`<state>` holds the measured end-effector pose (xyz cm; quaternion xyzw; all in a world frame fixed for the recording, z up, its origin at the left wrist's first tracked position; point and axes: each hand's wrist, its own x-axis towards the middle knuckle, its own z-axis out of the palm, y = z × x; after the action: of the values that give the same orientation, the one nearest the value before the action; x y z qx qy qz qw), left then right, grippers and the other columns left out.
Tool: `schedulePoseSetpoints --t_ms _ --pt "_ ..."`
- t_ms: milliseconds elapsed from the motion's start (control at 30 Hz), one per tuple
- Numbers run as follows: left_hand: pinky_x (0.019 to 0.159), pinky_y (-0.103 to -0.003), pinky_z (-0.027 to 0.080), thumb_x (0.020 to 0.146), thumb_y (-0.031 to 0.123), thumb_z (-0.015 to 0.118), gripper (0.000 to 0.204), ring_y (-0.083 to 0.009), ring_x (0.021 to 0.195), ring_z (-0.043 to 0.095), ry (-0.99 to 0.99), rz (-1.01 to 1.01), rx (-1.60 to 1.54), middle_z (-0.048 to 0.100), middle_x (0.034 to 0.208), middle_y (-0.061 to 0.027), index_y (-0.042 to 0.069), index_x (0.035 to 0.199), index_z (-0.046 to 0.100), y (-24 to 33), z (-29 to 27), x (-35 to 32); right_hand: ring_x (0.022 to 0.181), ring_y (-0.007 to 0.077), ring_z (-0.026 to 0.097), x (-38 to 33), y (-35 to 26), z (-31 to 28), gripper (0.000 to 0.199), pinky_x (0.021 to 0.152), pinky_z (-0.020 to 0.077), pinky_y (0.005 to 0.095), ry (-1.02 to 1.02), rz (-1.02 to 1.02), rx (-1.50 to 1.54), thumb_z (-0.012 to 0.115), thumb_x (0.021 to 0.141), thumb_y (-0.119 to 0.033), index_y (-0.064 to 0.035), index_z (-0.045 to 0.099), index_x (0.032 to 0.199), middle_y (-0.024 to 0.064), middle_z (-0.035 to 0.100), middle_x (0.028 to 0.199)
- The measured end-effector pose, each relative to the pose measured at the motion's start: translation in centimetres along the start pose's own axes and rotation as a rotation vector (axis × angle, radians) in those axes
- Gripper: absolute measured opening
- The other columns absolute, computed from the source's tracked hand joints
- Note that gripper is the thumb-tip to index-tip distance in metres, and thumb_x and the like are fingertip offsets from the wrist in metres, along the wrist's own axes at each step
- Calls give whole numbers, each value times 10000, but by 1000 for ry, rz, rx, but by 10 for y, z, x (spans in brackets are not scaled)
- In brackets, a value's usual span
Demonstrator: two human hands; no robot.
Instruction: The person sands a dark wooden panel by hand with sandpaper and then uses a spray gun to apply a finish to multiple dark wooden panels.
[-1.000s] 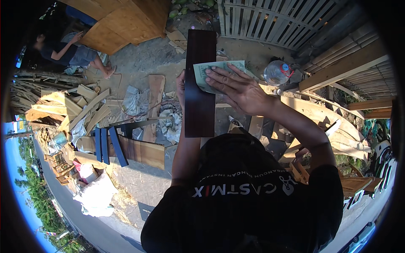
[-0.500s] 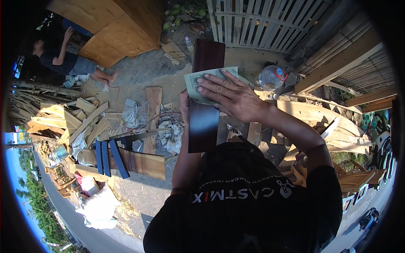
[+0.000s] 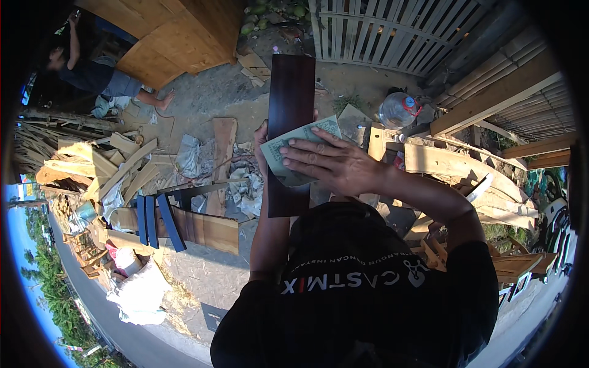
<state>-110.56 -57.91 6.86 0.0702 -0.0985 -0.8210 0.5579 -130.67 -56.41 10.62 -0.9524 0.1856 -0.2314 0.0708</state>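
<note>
A dark red-brown wooden board [image 3: 292, 86] with a smooth finish stands lengthwise before me. My left hand [image 3: 262, 144] grips it from beneath, its fingers showing at the left edge and a fingertip at the right. On the board's upper face my right hand [image 3: 334, 161] lies flat with fingers stretched, pressing a pale green sheet of sandpaper [image 3: 274, 151] against the wood. The sheet sits slantwise across the lower half of the board and overhangs both sides. Part of the sheet is hidden under my right fingers.
Several dark painted strips [image 3: 170, 222] rest on a brown plank [image 3: 211, 232] at left, near a pile of scrap wood [image 3: 92, 168]. A large clear water bottle [image 3: 397, 111] stands at right. Far left, another person [image 3: 101, 78] is beside a wooden cabinet [image 3: 162, 46]. A slatted panel [image 3: 380, 40] stands behind.
My right hand and the sandpaper have slid down the board toward me. The board has shifted slightly left. The other person's arm is raised higher.
</note>
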Motion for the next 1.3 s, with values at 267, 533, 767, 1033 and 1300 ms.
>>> schedulePoseSetpoints --t_ms 267,533,767,1033,1300 --pt "1031 -427 532 1041 450 484 606 -311 1180 658 101 130 87 617 1363 -235 -34 1398 557 -12 23 5 1511 289 415 27 102 -50 604 1267 291 519 271 273 -220 657 965 -139 -88 490 1544 96 438 1635" --pt "1147 -468 474 1004 428 597 715 -372 1387 524 -9 204 -74 481 1495 -297 -67 1498 445 27 -40 38 1547 268 359 -9 -22 5 677 1278 288 494 -53 74 201 719 918 -181 -62 483 1542 109 449 1623" --pt "981 -381 591 970 134 713 528 -255 1218 668 157 212 620 668 1293 -174 -30 1434 522 71 -1 12 1353 366 590 -53 -8 -69 479 1125 468 425 69 329 568 578 1009 -64 46 512 1470 206 610 1433" --pt "801 -265 542 912 44 813 292 -90 896 656 154 448 1532 727 979 -48 -12 1135 634 35 26 -6 1406 347 546 -6 30 -129 530 1167 419 498 422 313 94 593 976 -70 4 521 1495 180 571 1509" --pt "781 -292 554 877 -2 805 348 -160 864 697 89 637 1859 723 993 -112 -15 1186 644 28 38 -5 1505 271 435 14 20 -106 727 1277 277 517 152 198 24 705 882 -150 -98 469 1567 100 470 1617"
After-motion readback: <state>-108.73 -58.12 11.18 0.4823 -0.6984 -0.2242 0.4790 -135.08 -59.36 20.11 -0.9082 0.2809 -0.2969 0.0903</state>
